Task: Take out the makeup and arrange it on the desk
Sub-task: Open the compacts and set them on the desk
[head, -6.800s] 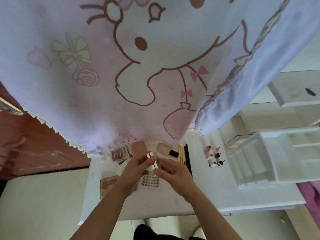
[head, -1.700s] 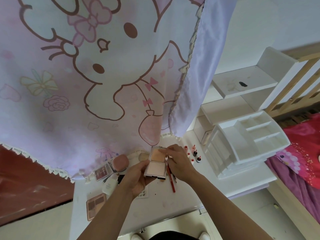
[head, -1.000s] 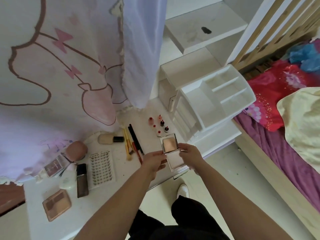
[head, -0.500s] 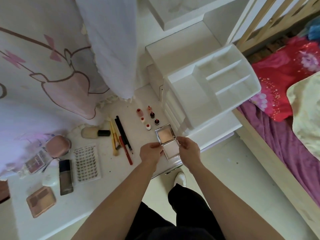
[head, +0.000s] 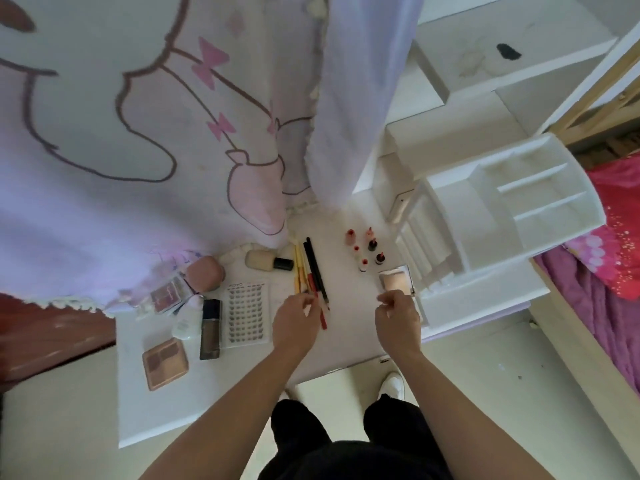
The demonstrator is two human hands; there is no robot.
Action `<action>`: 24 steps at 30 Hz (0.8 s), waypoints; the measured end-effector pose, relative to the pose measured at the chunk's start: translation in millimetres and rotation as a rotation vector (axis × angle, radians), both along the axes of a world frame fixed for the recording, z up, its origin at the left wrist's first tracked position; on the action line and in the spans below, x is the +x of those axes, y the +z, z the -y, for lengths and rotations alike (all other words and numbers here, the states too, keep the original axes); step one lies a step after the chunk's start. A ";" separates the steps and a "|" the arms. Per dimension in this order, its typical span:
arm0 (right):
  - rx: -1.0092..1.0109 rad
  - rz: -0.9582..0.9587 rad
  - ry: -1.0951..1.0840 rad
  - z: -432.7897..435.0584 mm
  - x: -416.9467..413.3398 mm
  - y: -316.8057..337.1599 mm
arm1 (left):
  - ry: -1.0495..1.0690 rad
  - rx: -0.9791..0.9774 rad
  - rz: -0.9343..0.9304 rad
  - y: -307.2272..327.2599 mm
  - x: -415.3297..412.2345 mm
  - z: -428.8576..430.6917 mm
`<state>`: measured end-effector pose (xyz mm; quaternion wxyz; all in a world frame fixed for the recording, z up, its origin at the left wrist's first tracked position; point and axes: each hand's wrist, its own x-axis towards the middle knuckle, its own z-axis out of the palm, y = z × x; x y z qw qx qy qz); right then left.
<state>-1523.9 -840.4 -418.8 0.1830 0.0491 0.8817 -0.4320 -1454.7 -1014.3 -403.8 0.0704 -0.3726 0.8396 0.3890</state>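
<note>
White desk under pink cartoon curtain. Open compact flat at desk's 3 o'clock, just beside white organizer. At its 6 o'clock, right hand, loosely curled, empty. At 9 o'clock, left hand, fingertips curled over pencils; grip impossible to tell.

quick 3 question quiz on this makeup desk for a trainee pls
1. True or false: the open compact lies on the desk, close beside the white organizer.
2. Which lies directly beside the lash tray? A. the foundation bottle B. a hand mirror C. a comb
3. What does the right hand hold?
Key: 1 true; 2 A; 3 nothing, its fingers are loosely curled above the desk.
</note>
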 end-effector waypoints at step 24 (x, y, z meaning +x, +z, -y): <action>0.062 0.151 0.627 255.5 73.9 -12.7 | 0.308 -0.066 0.167 -26.2 142.3 221.3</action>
